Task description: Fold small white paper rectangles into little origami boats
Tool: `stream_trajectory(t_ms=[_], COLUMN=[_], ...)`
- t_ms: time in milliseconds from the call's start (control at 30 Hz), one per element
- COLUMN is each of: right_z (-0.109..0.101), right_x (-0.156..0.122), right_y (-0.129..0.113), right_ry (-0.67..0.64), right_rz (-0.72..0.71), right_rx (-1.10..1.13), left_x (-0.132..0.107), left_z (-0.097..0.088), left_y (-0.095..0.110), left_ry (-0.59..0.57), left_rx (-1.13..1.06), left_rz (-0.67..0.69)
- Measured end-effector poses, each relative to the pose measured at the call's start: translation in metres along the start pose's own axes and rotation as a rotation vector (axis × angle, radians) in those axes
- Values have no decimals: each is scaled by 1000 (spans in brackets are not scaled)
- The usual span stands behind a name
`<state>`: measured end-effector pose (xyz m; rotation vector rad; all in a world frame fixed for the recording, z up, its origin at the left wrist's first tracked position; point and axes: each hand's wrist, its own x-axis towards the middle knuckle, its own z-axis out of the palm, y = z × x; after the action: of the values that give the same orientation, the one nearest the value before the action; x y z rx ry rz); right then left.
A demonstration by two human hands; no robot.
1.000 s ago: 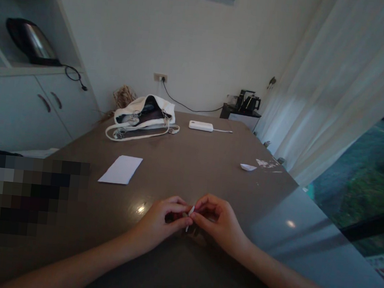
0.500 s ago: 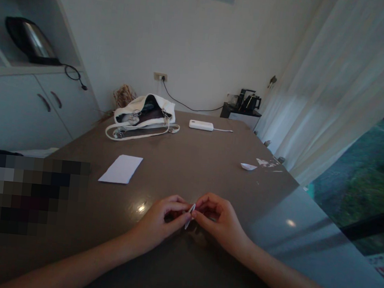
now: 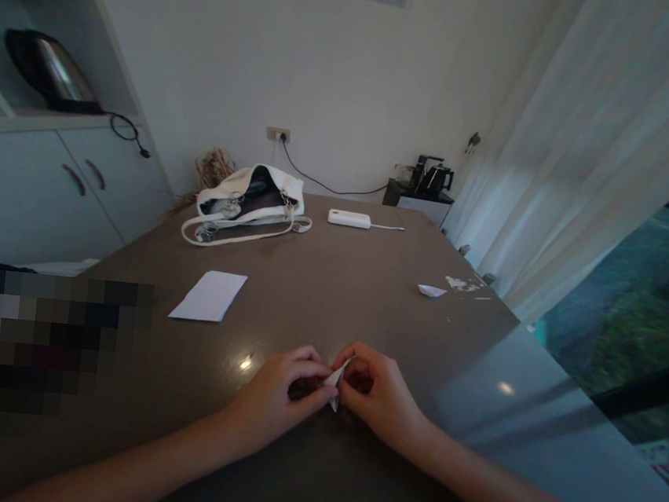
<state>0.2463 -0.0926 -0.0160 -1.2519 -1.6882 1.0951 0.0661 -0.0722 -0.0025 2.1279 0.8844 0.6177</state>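
A small folded piece of white paper [image 3: 335,377] is pinched between my two hands, just above the table near its front. My left hand [image 3: 289,385] grips its left side between thumb and fingers. On the other side my right hand [image 3: 377,385] has thumb and fingertips closed on the paper. The fingers cover part of the folds. A stack of white paper sheets [image 3: 209,296] lies to the left of my hands. Farther off on the right rests a small folded paper boat [image 3: 431,291].
Paper scraps [image 3: 464,285] lie by the table's right edge. At the back are a white handbag [image 3: 250,203] with its strap on the table [image 3: 320,281], and a white power bank [image 3: 349,218] with a short cable. A blurred-out area covers the left edge.
The folded paper has turned between my fingers and now shows a wider, pointed face. Both hands have shifted slightly, and the right fingers have changed their hold.
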Motion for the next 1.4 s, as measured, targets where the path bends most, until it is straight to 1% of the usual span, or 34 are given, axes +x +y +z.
stream_trajectory(t_ms=[67,200,267,367,567,700,867,1033,1267,1400], right_z=[-1,-4,-4,-3,-4,-6,-6,-6,-9,-9], right_x=[2,7,8,7,5,5,3,2,1,-1], right_y=[1,4,6,8,10,3,-1,0,-6,-7], right_ry=[-5,-34,-73,-106,-89,-98,-81,-76,-71,-125], right_rz=[32,113,134,129,97,71,45,12,-49,-69], right_rx=[81,309,365,377,280,283,264,125,-75,-190], left_x=[1,3,3,3,3,4,5,5,4,4], left_z=[-2,-5,-6,-6,-7,-9,-9,-8,-8,-8], left_y=[-4,-9,-10,-9,-8,-9,-10,-10,-9,-9], left_ry=[10,69,90,96,79,95,104,94,108,99], left_rx=[-6,-91,-116,-127,-122,-121,-191,-231,-165,-189], left_rz=[18,38,42,39,2,-66,-128,-132,-102,-92])
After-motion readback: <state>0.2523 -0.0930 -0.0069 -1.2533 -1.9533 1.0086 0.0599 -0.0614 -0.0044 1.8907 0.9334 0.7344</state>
